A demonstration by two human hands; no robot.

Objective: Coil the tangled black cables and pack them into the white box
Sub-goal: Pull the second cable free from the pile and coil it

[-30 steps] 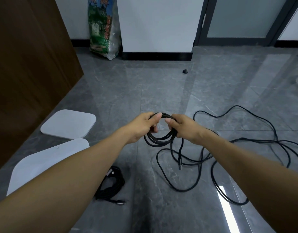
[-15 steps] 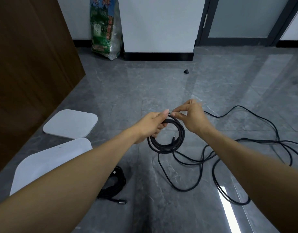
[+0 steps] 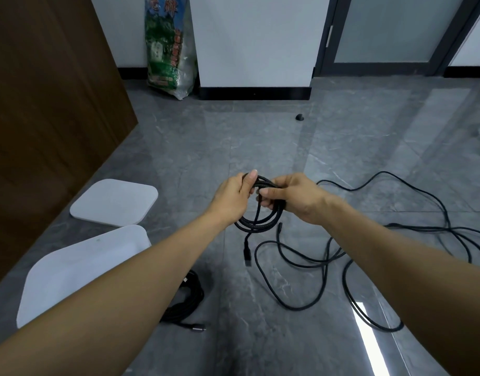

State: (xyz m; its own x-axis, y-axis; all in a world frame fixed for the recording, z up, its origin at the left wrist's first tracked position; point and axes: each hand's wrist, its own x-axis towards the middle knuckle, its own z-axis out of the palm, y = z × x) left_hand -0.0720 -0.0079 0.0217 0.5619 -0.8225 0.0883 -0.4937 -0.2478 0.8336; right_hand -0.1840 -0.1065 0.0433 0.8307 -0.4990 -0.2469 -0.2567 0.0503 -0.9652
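A black cable coil hangs in the air between both hands above the grey floor. My left hand grips its top left, thumb over the loops. My right hand grips its upper right, fingers curled round the strands. One plug end dangles below the coil. A tangle of loose black cable lies on the floor to the right. A second coiled cable lies on the floor, partly hidden by my left forearm. The white box sits at the lower left, its lid beyond it.
A brown wooden panel stands along the left. A printed green sack leans against the white wall at the back. A small black doorstop sits on the floor. Dark-framed glass doors are at the back right.
My right hand came down from pinching the cable end above the coil and now grips the coil's right side. A plug end now dangles below the coil.
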